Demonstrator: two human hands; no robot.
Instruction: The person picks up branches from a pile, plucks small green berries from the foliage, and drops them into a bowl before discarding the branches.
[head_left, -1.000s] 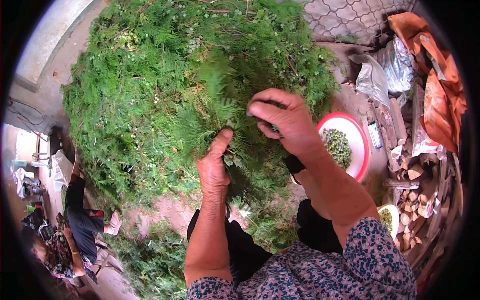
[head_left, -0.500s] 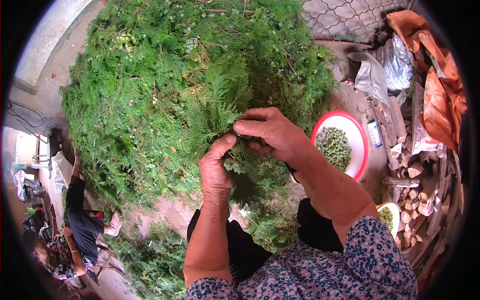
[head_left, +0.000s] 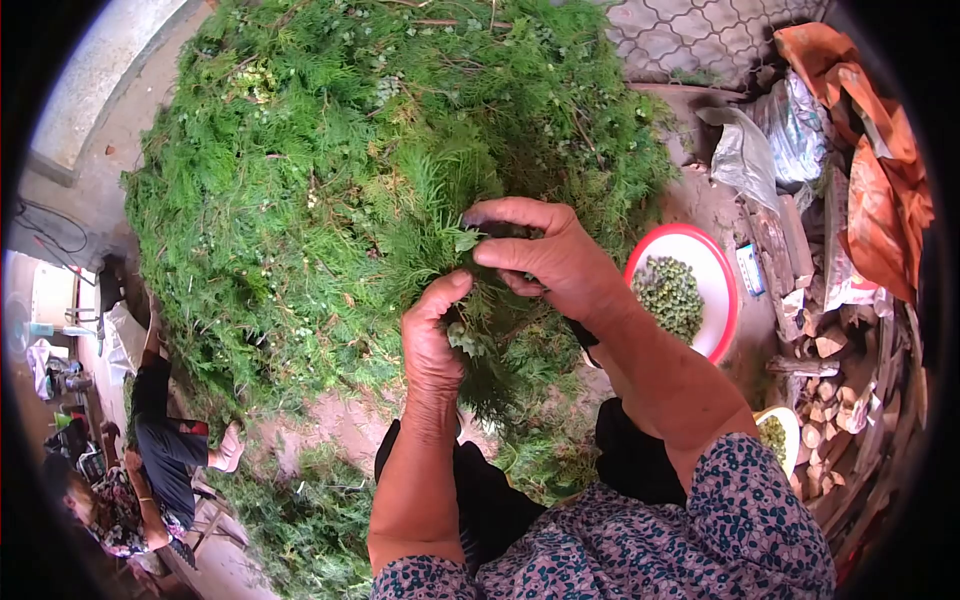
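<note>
My left hand (head_left: 434,330) is closed around a leafy evergreen sprig (head_left: 445,190), its thumb pointing up along the stem. Pale green cones (head_left: 466,340) hang from the sprig beside the left palm. My right hand (head_left: 540,250) is at the sprig's right side, thumb and forefinger pinched at a small pale green cone (head_left: 467,240). Its other fingers are curled and partly hidden behind. Beyond both hands spreads a large heap of cut evergreen branches (head_left: 250,220) dotted with similar cones.
To the right, a red-rimmed white basin (head_left: 728,300) holds many green cones. A smaller bowl (head_left: 790,440) with cones stands nearer me. Firewood (head_left: 825,410), sacks (head_left: 745,150) and an orange sheet (head_left: 880,200) line the right side. Another person (head_left: 165,450) sits at left. More cut branches (head_left: 310,520) lie near my feet.
The right forefinger has lifted a little away from the thumb, and the right hand has shifted slightly. The sprig's top has tilted and dropped slightly. My left hand stays nearly in place.
</note>
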